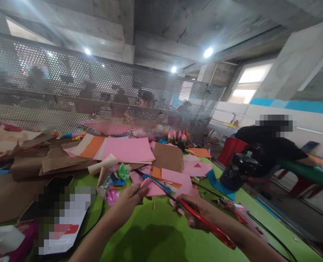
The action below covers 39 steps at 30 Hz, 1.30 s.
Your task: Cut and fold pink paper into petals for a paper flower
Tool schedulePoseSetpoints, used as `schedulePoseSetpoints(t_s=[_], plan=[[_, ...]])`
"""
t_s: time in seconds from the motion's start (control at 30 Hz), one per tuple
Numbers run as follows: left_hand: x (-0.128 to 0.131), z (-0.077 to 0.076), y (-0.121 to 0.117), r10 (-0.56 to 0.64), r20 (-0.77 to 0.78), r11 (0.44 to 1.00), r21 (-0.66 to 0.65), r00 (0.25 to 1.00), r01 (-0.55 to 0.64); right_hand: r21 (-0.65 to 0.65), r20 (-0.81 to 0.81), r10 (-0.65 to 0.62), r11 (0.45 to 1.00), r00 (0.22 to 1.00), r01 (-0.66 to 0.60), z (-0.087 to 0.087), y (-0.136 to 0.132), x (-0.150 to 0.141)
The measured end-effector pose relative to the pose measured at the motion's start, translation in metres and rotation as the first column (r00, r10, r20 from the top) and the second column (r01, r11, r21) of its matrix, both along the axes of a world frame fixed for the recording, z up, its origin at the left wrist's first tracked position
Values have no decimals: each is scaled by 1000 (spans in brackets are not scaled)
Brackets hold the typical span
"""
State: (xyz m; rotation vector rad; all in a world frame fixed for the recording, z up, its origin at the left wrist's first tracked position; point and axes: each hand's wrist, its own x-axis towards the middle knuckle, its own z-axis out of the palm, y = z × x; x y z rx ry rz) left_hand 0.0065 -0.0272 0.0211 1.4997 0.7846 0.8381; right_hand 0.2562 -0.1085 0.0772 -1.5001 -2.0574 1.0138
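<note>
The left hand [134, 196] pinches paper [153, 187] above the table [131, 229], apparently steadying its edge at the blades [169, 194]; the right hand [193, 211] grips the scissors [218, 233] by their handles, seemingly to control the blades' angle.

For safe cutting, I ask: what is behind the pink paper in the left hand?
Behind the pink paper, a blue object shows past its edge; whatever the paper and left hand cover is hidden.

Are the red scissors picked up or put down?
Picked up! The right hand grips the red scissors, pointing them at pink paper in the left hand.
</note>
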Motion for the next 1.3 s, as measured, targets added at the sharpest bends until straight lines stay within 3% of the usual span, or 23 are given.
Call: schedulePoseSetpoints(t_s=[0.3,0.67,0.83,0.97,1.3], plan=[[-1,-1,1,-42,27,999,-17,999,43,-52,-58,-54,997,997,51,-16,7,5],[-2,6,-3,-34,41,997,-64,999,37,-43,60,-36,998,998,38,-6,10,5],[-1,4,-5,-61,30,996,-63,998,63,119,200,49,990,979,-74,-1,5,6],[0,5,-7,-105,39,992,-67,994,108,88,192,84,991,978,-102,1,1,1],[2,2,-3,-104,45,991,-77,994,107,103,171,2,994,985,-20,-20,15,6]])
